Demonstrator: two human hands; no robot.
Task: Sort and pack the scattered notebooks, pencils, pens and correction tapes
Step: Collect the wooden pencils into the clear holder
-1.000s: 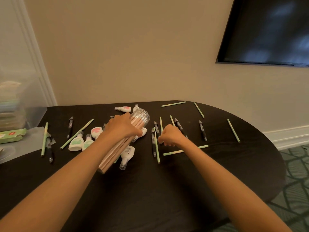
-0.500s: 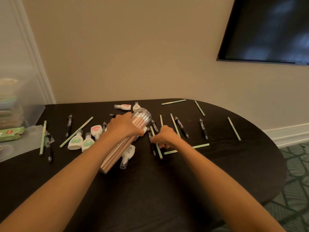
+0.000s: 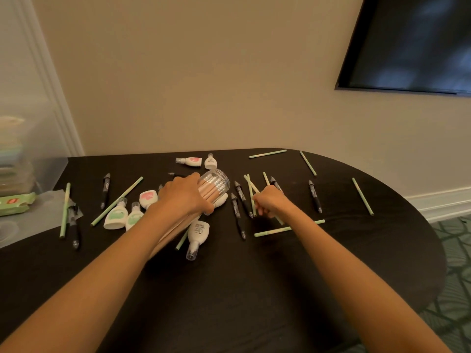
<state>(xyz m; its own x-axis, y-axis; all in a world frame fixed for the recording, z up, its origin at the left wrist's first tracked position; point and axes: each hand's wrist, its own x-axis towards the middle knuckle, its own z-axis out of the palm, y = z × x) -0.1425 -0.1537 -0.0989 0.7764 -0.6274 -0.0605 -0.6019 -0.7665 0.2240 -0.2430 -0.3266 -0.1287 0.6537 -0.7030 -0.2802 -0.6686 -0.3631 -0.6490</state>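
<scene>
My left hand [image 3: 184,196] grips a clear plastic tube [image 3: 216,186] filled with pink pencils, tilted with its closed end pointing away from me. My right hand [image 3: 271,201] pinches green pencils [image 3: 251,186] lying at the table's middle, their far ends sticking out past my fingers. Another green pencil [image 3: 272,231] lies just in front of that hand. Black pens [image 3: 240,197] lie between my hands. Correction tapes [image 3: 116,216] sit left of the tube, and one [image 3: 197,234] lies under my left wrist.
The black oval table [image 3: 229,289] holds more green pencils [image 3: 362,196] at the right and far edge, and pens [image 3: 314,196] on both sides. A clear bin with stacked notebooks [image 3: 15,159] stands at the left, a green packet [image 3: 15,202] beside it. A dark screen [image 3: 413,42] hangs on the wall.
My right hand has moved slightly and gathered green pencils, raising their far ends. My left hand keeps the tube in about the same place.
</scene>
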